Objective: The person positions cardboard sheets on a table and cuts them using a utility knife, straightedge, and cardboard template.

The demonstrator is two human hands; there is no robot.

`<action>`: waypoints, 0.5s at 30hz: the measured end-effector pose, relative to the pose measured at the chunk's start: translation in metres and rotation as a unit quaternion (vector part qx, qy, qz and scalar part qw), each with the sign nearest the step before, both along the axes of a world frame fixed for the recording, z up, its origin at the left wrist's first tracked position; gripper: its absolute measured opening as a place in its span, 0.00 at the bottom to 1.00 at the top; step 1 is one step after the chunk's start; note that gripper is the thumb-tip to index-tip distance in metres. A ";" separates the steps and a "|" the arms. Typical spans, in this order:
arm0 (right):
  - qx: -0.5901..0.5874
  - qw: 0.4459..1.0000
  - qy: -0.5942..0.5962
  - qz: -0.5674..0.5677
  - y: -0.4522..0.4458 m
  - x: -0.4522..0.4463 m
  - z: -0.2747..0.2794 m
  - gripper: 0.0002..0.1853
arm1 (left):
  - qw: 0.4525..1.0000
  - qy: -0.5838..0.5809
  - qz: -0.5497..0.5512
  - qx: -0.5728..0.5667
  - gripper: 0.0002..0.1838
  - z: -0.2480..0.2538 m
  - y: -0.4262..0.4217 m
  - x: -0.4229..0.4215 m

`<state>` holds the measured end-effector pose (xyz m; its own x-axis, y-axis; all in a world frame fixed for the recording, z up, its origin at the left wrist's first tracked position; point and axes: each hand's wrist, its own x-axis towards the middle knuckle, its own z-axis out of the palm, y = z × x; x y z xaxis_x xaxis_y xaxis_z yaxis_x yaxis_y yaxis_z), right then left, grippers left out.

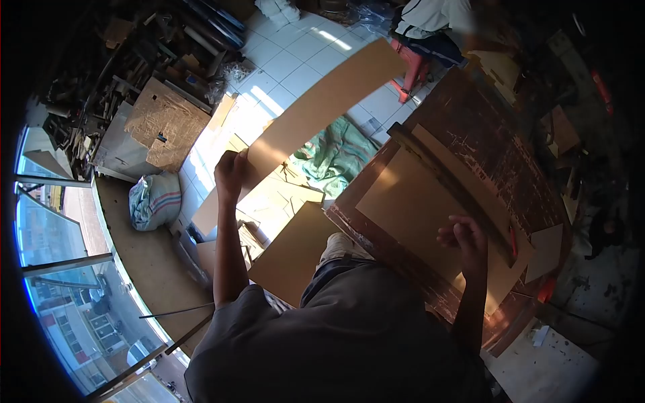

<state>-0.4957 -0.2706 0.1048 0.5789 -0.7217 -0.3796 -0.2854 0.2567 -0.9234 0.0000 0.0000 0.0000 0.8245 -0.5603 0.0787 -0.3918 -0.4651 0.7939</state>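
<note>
My left hand (230, 173) is closed around the edge of a long, thin strip of brown fibreboard (329, 87), held up above the floor to the left of the workbench. My right hand (465, 240) hovers over a brown board sheet (403, 195) with its fingers loosely bent and apart, holding nothing. Across that sheet lies a long, dark straight bar (457, 191). A slim red tool (514, 240), its kind too small to tell, rests by the bar's near end. Underneath is the worn reddish-brown workbench (487, 127).
Another board (289, 248) leans beside my legs. A green plastic sack (336, 158) and board offcuts lie on the tiled floor. To the left are a stuffed white sack (156, 201), a scrap pile (74, 134) and windows. A person (437, 20) sits on a red stool (411, 67).
</note>
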 end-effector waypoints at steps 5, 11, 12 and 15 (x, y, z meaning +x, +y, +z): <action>0.007 0.999 0.031 0.022 0.007 0.022 -0.003 0.13 | 0.960 0.126 0.244 -0.048 0.24 -0.050 0.056 0.016; 0.033 0.998 0.035 0.036 0.008 0.026 -0.007 0.14 | 0.947 0.089 0.307 -0.025 0.44 -0.181 0.107 0.133; 0.026 0.999 0.040 0.017 0.006 0.024 -0.009 0.14 | 0.936 0.092 0.331 0.078 0.51 -0.150 0.096 0.131; 0.020 0.998 0.041 0.035 0.015 0.008 -0.020 0.13 | 0.940 -0.089 0.316 0.088 0.47 -0.144 0.079 0.169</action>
